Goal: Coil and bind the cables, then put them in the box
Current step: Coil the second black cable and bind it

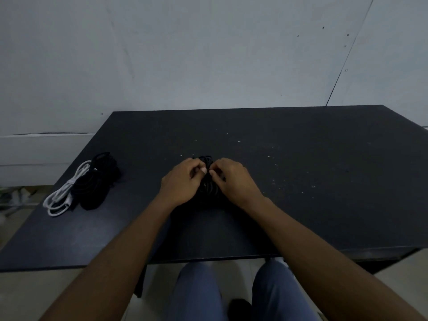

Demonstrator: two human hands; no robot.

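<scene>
We're looking down at two bare forearms, both showing uncovered from the bottom corners of the view right up to the wrists. The left hand and the right hand are showing bare as well, with a short thumbnail just peeking out on the left one. Down below, blue trousers are covering both legs, the cloth looking plain and a touch faded, lying fairly smooth over the knees. Between the legs a dark shoe is showing at the bottom edge, too dim for any detail.
</scene>
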